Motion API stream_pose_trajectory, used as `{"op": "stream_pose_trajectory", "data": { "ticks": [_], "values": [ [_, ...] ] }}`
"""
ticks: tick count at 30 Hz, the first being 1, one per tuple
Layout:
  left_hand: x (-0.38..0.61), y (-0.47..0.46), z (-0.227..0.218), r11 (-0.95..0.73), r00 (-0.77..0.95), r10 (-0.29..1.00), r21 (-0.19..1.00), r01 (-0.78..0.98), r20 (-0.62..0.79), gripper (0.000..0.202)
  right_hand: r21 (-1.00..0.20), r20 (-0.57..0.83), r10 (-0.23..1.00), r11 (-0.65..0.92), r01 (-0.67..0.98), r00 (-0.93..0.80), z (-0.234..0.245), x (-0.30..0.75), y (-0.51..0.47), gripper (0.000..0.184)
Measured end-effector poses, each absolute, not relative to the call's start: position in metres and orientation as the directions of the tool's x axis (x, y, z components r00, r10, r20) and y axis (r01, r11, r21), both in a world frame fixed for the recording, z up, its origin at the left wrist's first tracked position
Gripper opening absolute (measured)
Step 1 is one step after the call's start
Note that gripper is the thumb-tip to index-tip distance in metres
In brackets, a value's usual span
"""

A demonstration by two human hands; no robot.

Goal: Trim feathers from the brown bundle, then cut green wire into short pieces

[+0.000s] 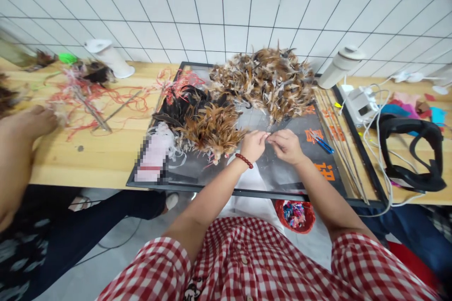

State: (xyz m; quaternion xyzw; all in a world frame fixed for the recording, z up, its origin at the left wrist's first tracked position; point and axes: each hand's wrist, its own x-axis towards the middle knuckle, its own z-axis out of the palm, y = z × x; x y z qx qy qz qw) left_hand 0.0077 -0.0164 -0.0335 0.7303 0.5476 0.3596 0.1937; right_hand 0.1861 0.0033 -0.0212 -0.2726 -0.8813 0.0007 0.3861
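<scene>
My left hand (pixel 253 145) and my right hand (pixel 285 146) meet over a dark board (pixel 282 169), fingertips pinched together on something small I cannot make out. A red bead bracelet (pixel 244 160) circles my left wrist. Just left of my left hand lies a bundle of brown feathers (pixel 212 131). A bigger heap of brown and white feathers (pixel 268 77) sits behind both hands, and dark feathers (pixel 183 103) lie at the board's far left.
Blue scissors (pixel 323 144) and thin sticks (pixel 339 141) lie right of my right hand. A white cylinder (pixel 341 66), a white box (pixel 358 103), cables and a black headset (pixel 413 150) stand further right. Another person's arm (pixel 21 141) rests at the left beside red threads (pixel 102 99). A red basket (pixel 295 215) sits below the table.
</scene>
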Motion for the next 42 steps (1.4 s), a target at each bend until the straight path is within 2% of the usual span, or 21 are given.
{"op": "stream_pose_trajectory", "data": {
  "ticks": [3, 5, 7, 9, 12, 14, 16, 18, 22, 27, 31, 34, 37, 42],
  "values": [
    [0.008, -0.023, -0.024, -0.303, 0.243, 0.953, 0.585, 0.752, 0.182, 0.028, -0.114, 0.695, 0.433, 0.854, 0.507, -0.573, -0.015, 0.188, 0.000, 0.016],
    [0.008, -0.027, -0.020, -0.336, 0.314, 0.940, 0.542, 0.770, 0.135, 0.028, -0.154, 0.702, 0.449, 0.853, 0.498, -0.553, -0.013, 0.188, 0.000, 0.016],
    [0.008, -0.031, -0.019, -0.390, 0.367, 0.917, 0.549, 0.740, 0.156, 0.028, -0.294, 0.689, 0.516, 0.841, 0.454, -0.509, -0.012, 0.188, 0.000, 0.015],
    [0.007, -0.033, -0.021, -0.444, 0.393, 0.892, 0.590, 0.674, 0.223, 0.026, -0.509, 0.632, 0.633, 0.774, 0.376, -0.447, -0.013, 0.188, 0.002, 0.014],
    [0.007, -0.032, -0.026, -0.507, 0.392, 0.858, 0.666, 0.546, 0.332, 0.028, -0.796, 0.431, 0.804, 0.553, 0.248, -0.410, -0.015, 0.190, 0.008, 0.017],
    [0.008, -0.032, -0.028, -0.523, 0.385, 0.846, 0.715, 0.464, 0.368, 0.034, -0.911, 0.264, 0.865, 0.370, 0.184, -0.427, -0.017, 0.191, 0.012, 0.025],
    [0.009, -0.031, -0.028, -0.509, 0.372, 0.849, 0.770, 0.384, 0.375, 0.038, -0.967, 0.140, 0.896, 0.215, 0.134, -0.422, -0.019, 0.191, 0.014, 0.034],
    [0.010, -0.030, -0.028, -0.469, 0.337, 0.867, 0.830, 0.302, 0.367, 0.040, -0.987, 0.082, 0.921, 0.127, 0.096, -0.380, -0.020, 0.188, 0.015, 0.040],
    [0.009, -0.024, -0.027, -0.328, 0.262, 0.921, 0.937, 0.123, 0.288, 0.052, -0.996, 0.059, 0.950, 0.075, 0.040, -0.307, -0.020, 0.182, 0.014, 0.042],
    [0.007, -0.020, -0.021, -0.194, 0.246, 0.951, 0.981, 0.014, 0.185, 0.055, -0.999, 0.003, 0.963, -0.009, -0.045, -0.271, -0.022, 0.177, 0.013, 0.050],
    [0.007, -0.022, -0.015, 0.031, 0.192, 0.981, 0.991, -0.129, -0.006, 0.052, -0.999, 0.031, 0.972, 0.023, -0.040, -0.232, -0.024, 0.176, 0.015, 0.053],
    [0.008, -0.022, -0.010, 0.199, 0.138, 0.977, 0.939, -0.282, -0.165, 0.054, -0.996, 0.084, 0.988, 0.081, -0.027, -0.132, -0.024, 0.176, 0.015, 0.055],
    [0.009, -0.021, -0.005, 0.227, 0.063, 0.974, 0.900, -0.372, -0.219, 0.056, -0.997, 0.083, 0.983, 0.082, -0.012, -0.163, -0.022, 0.174, 0.012, 0.058],
    [0.010, -0.021, -0.001, 0.192, -0.021, 0.976, 0.904, -0.382, -0.216, 0.055, -0.998, 0.064, 0.955, 0.068, 0.003, -0.288, -0.020, 0.163, 0.004, 0.058]
  ]
}}
